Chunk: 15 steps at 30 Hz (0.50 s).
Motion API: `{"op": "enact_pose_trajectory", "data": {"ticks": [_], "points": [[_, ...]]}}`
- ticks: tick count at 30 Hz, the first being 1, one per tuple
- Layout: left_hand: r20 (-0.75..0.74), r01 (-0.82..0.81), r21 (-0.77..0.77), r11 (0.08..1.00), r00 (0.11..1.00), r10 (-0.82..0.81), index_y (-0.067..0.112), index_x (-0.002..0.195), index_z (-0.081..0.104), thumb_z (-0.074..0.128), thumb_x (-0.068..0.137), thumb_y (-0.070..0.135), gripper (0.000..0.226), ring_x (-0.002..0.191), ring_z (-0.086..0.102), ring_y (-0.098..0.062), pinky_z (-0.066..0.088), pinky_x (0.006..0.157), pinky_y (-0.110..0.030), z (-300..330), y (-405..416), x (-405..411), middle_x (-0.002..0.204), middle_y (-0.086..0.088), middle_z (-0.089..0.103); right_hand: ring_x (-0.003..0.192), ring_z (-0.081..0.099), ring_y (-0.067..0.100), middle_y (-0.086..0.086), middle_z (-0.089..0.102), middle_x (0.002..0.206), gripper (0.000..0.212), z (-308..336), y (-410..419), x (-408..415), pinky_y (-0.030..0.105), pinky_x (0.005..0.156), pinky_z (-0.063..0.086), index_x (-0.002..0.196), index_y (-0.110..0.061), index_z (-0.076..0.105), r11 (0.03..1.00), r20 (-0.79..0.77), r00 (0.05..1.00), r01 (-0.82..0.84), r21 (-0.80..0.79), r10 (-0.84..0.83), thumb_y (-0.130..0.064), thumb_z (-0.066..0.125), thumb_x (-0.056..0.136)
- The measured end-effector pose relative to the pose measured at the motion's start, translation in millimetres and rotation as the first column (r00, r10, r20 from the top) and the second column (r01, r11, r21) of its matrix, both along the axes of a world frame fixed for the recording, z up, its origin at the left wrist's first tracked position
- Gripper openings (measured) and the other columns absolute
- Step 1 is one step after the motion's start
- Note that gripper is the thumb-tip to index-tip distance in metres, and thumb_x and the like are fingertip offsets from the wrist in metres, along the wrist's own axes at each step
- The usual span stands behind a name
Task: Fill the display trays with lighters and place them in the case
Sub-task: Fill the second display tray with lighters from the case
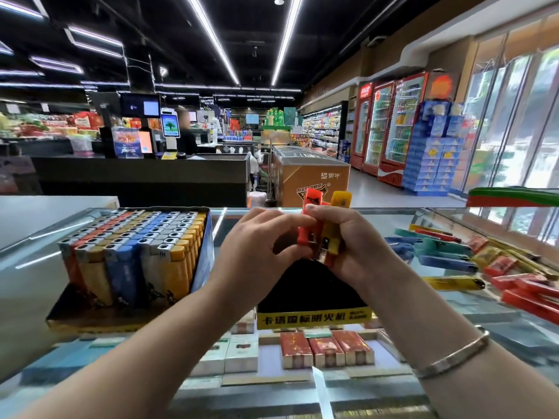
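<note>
A full display tray (205, 252) of red, yellow, blue and grey lighters stands on the glass counter at the left. In the middle sits a black tray (311, 291) with a yellow front label, its slots hidden behind my hands. My right hand (354, 246) grips a red lighter (308, 216) and a yellow lighter (335, 225) upside down above that tray. My left hand (257, 246) pinches the red lighter from the left. Loose lighters (447, 261) in several colours lie scattered on the glass at the right.
The glass case (75, 358) holds cigarette packs (326, 349) under its top. Beyond the counter stand a black checkout desk (142, 176), a chest freezer (314, 176) and drink fridges (390, 128). A person stands at the far till.
</note>
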<state>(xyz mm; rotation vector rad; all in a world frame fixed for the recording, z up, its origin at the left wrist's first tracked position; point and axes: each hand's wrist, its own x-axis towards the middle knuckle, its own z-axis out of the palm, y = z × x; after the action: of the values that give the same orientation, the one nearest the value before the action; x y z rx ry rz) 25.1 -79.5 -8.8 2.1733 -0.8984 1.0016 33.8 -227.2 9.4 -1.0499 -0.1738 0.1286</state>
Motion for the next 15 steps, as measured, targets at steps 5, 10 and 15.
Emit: {"op": "enact_pose_trajectory", "data": {"ticks": [5,10,15], "points": [[0.296,-0.075,0.077,0.994,0.954,0.049,0.013,0.104,0.069,0.054,0.085,0.035,0.033,0.086,0.057,-0.015,0.05,0.065,-0.025,14,-1,1,0.093,-0.002,0.064,0.055,0.064,0.018,0.009,0.066,0.066,0.015,1,-2,3,0.026,0.049,0.053,0.087,-0.005,0.061,0.994,0.011,0.998,-0.058,0.088,0.058,-0.02,0.062,0.083],[0.184,-0.012,-0.156,0.988,0.982,0.041,0.007,0.106,0.064,0.057,0.089,0.025,0.026,0.085,0.062,-0.013,0.051,0.07,-0.022,21,-6,11,0.098,0.0,0.065,0.052,0.057,0.016,0.008,0.06,0.064,0.013,5,-6,3,0.025,0.049,0.052,0.09,-0.004,0.057,0.994,0.047,0.999,-0.011,0.112,0.006,-0.016,0.06,0.084],[-0.044,-0.051,-0.322,0.945,0.998,0.039,0.014,0.108,0.062,0.058,0.087,0.019,0.022,0.077,0.061,0.002,0.05,0.069,-0.01,13,12,20,0.085,0.012,0.062,0.055,0.06,0.018,0.009,0.062,0.065,0.004,8,-15,6,0.029,0.051,0.052,0.083,-0.007,0.057,0.972,0.192,0.953,0.233,0.026,-0.233,-0.006,0.06,0.084]]}}
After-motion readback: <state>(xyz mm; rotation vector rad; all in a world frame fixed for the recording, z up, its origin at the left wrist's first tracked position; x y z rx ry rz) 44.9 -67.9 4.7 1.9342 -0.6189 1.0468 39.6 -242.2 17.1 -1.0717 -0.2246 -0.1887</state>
